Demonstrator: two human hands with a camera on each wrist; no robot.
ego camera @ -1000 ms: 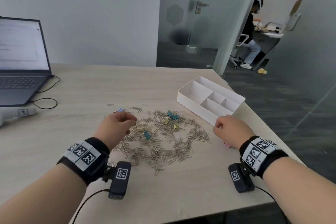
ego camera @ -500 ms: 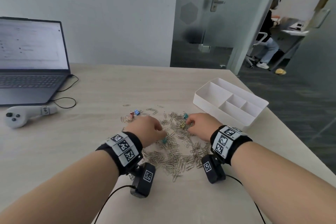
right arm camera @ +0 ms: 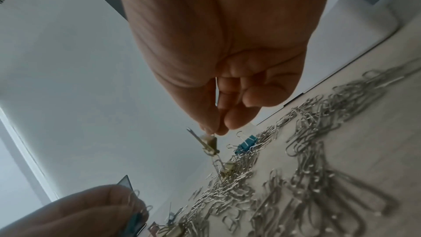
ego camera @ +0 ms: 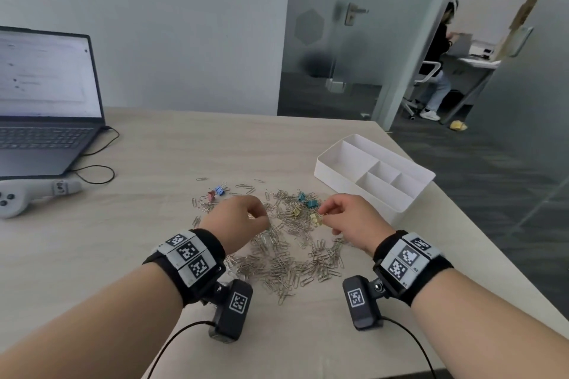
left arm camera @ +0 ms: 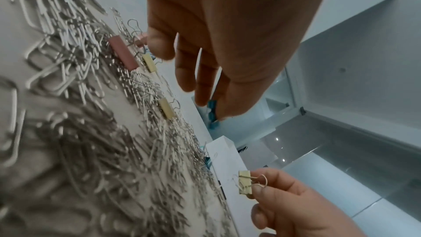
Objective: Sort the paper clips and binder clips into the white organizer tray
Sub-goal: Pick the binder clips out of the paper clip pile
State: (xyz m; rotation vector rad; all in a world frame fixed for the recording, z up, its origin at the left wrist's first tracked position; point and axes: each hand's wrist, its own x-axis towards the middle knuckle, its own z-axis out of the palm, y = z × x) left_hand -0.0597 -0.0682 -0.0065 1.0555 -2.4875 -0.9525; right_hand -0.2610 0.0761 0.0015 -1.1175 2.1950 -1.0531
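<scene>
While both hands hover low over it, the pale wooden table [ego camera: 160,144] carries everything: an open laptop [ego camera: 46,101] at the far left with blurred, unreadable text on its screen, a grey controller [ego camera: 34,192] in front of it, and the white organizer tray [ego camera: 374,172] near the right edge, its compartments bare. Beyond that edge the floor drops away to dark carpet; open tabletop lies between laptop and clips.

Between the wrists spreads the heap of silver paper clips [ego camera: 283,258], with binder clips scattered along its far side: a blue and a pink one [ego camera: 216,192] at the left, teal ones [ego camera: 308,200] just beside the right hand.

Her right hand [ego camera: 351,221] pinches a yellow binder clip [left arm camera: 245,184] by its wire handle, lifted just above the heap, close to the tray's near wall. Her left hand [ego camera: 237,218] has thumb and fingertips closed on a teal binder clip [left arm camera: 213,113]. Both wristbands show black-and-white square markers, no readable words.
</scene>
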